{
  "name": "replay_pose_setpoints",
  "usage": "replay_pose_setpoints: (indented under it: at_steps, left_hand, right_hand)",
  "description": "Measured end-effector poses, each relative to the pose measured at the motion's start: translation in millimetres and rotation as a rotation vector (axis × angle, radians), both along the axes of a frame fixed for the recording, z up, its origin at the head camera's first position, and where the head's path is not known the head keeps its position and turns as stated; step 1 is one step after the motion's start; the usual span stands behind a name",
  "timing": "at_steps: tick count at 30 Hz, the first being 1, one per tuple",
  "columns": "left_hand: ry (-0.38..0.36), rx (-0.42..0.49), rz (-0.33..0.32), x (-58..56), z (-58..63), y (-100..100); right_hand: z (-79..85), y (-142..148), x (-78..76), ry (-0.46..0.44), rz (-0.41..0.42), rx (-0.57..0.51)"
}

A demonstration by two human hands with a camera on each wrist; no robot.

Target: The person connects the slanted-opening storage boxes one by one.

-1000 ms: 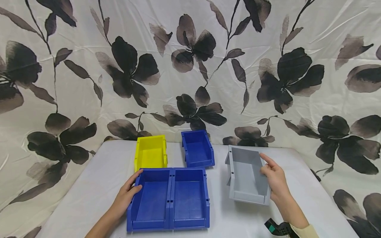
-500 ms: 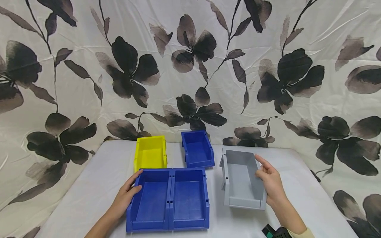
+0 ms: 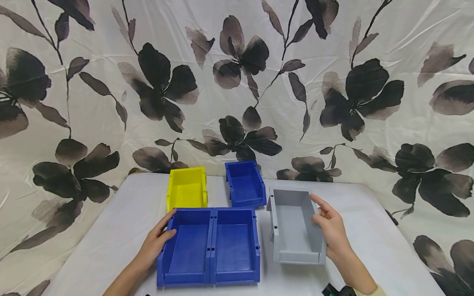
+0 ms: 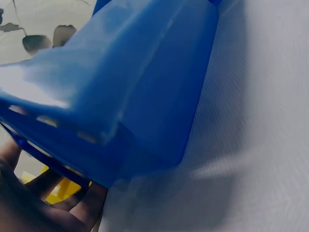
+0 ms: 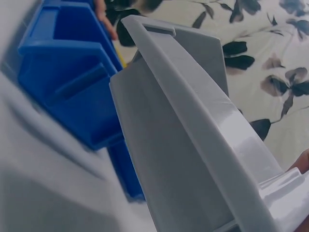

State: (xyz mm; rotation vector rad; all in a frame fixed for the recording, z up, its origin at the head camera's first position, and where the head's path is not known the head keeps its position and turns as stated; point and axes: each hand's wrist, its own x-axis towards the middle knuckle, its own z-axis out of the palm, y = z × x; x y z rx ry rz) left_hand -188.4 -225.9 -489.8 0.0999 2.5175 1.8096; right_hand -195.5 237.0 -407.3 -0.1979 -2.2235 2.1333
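Two blue storage bins, the left one and the right one, stand side by side and touching on the table. My left hand grips the left bin at its far left corner, thumb over the side rim; the left wrist view shows fingers behind that bin's wall. To the right, a grey storage bin is held by its right side wall in my right hand, with the index finger along the rim. It appears lifted off the table, apart from the blue pair. Most right-hand fingers are hidden behind its wall.
A yellow bin stands behind the left blue bin. Another blue bin sits at the back, left of the grey one. White cloth covers the table; a floral curtain hangs behind it.
My right hand has carried the grey bin leftward and nearer to me, closer to the blue pair, and it has turned straighter. The left hand and the other bins stay put.
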Motion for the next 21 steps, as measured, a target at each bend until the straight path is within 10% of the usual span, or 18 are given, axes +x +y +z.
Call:
replay_pose_setpoints:
  at_steps: [21]
  left_hand:
    - [-0.060,0.012,0.024,1.4,-1.3,-2.5]
  right_hand:
    - [-7.8,-18.0,5.0,-0.039,0.012,-0.027]
